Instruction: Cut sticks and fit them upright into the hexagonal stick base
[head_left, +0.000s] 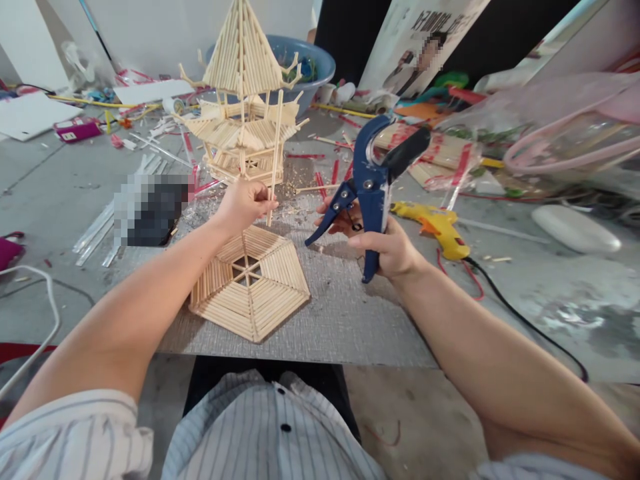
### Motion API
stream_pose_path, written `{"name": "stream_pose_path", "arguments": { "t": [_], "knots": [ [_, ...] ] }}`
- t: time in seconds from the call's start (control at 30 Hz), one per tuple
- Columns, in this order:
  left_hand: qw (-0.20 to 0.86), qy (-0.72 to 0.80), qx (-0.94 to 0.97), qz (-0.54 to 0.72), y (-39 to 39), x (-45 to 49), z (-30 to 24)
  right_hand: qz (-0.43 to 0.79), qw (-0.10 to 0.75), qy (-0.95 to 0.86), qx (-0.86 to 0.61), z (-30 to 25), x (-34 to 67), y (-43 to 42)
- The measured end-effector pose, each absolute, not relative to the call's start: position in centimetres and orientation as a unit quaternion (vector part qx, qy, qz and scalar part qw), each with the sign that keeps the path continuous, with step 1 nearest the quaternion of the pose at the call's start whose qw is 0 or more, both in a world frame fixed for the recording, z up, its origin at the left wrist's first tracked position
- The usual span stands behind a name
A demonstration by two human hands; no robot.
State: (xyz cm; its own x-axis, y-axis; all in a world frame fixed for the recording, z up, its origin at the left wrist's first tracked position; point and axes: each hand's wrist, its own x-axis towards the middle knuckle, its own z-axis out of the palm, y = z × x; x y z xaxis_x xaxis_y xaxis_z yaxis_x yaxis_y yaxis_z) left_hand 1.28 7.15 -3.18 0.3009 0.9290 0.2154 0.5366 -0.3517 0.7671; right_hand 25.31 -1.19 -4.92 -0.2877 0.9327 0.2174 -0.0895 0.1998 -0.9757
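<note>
My left hand [249, 202] is closed, pinching a thin wooden stick [277, 143] that stands nearly upright; there may be a second stick beside it. In my right hand [387, 247] is a blue pipe cutter [373, 173], its handles spread apart and its jaw end pointing up. Below my left hand, a six-sided panel of wooden sticks [280, 293] with an open spoked centre lies on the grey board [345, 320]. Behind the left hand rises a tiered stick pagoda [244, 60] with upturned eaves.
A yellow glue gun [440, 227] with a black cord lies right of my right hand. Left are a dark phone-like object [155, 223], partly blurred, and clear glue sticks [95, 230]. A blue basin [315, 63] stands behind the pagoda. Red-marked wrappers [455, 163] and scraps litter the surface.
</note>
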Motion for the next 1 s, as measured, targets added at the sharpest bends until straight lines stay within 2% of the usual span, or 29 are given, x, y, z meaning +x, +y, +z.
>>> {"name": "stream_pose_path", "arguments": {
  "t": [0.37, 0.57, 0.87, 1.0],
  "knots": [
    [0.353, 0.463, 0.758, 0.294, 7.29, 1.06, -3.39, 0.491, 0.466, -0.634, -0.374, -5.12, 25.36, -1.24],
    [0.321, 0.455, 0.776, 0.296, 6.97, 1.00, -3.19, 0.469, 0.474, -0.636, -0.388, -4.96, 24.95, -1.60],
    [0.303, 0.488, 0.771, 0.276, 6.59, 1.25, -3.02, 0.502, 0.461, -0.641, -0.353, -5.26, 24.51, -1.54],
    [0.311, 0.496, 0.755, 0.297, 6.73, 1.18, -3.46, 0.466, 0.462, -0.657, -0.371, -5.87, 24.53, -1.68]
  ]
}}
